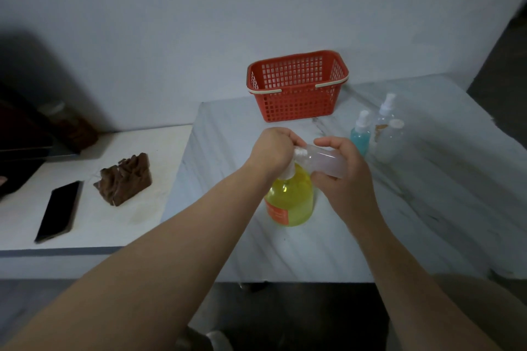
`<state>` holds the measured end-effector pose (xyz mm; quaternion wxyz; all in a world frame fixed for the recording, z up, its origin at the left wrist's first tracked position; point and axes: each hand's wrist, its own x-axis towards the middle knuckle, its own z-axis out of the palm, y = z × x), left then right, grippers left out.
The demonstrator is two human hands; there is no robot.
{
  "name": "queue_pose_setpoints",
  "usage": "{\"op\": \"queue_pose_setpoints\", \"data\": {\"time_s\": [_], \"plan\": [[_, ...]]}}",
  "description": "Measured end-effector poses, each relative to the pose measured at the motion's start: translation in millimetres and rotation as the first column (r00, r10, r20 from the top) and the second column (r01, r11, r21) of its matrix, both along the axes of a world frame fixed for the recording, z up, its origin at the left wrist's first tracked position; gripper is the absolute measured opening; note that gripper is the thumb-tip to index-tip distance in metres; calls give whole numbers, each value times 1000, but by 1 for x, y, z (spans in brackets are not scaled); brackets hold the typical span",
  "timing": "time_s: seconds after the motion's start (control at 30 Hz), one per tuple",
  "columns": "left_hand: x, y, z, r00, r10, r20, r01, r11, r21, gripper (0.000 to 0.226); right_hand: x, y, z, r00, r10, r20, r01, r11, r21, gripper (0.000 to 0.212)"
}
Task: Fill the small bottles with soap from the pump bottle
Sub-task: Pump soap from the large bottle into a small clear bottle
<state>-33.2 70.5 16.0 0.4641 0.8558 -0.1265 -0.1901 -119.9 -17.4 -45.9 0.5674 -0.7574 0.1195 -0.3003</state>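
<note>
Small clear plastic bottle (325,162): held sideways in the curled fingers of the right hand (343,179), its mouth meeting the left hand (272,149), whose fingers close over the white pump head (287,171) of the round yellow plastic pump bottle (293,204) standing directly beneath them. Three more small bottles (392,142), one blue: upright just beyond the right fingertips. Red plastic lattice basket (296,88): well beyond the left knuckles.

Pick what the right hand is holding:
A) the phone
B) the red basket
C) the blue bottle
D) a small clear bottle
D: the right hand grips a small clear bottle, tipped sideways against the top of the pump bottle, where the left hand curls over the pump.
</note>
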Motion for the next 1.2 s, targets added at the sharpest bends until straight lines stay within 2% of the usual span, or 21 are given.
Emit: {"op": "queue_pose_setpoints", "data": {"time_s": [0.13, 0.27, 0.47, 0.57, 0.67, 0.83, 0.97, 1.2], "plan": [[-6, 0, 2, 998, 66, -2, -66, 996, -64, 41, -3, 0, 3, 1000, 10, 24, -10, 1000, 12, 42], [-8, -2, 5, 996, 82, 45, -81, 997, -15, 44, -5, 0, 6, 999, 17, 32, -18, 999, 39, 42], [-8, -2, 18, 997, 72, -30, -75, 991, -109, 37, -6, -2, 9, 1000, 19, 22, -20, 999, 40, 45], [-7, -2, 20, 999, 33, -12, -34, 997, -70, 35, -4, -3, 8, 1000, 22, 18, -23, 999, 36, 47], [-7, -1, 19, 999, -45, 12, 45, 998, 39, 31, -3, -2, 8, 1000, 27, 15, -27, 999, 42, 48], [-7, -1, 18, 998, -44, -35, 44, 999, -2, 35, -2, -2, 7, 1000, 18, 18, -19, 999, 31, 46], [-2, -1, 7, 999, -54, -6, 54, 998, 44, 36, 0, -4, 5, 1000, 15, 6, -15, 1000, -6, 46], [2, -1, -4, 999, 12, -32, -13, 999, -32, 42, 1, -3, 1, 1000, 14, -20, -14, 1000, 27, 40]]}}
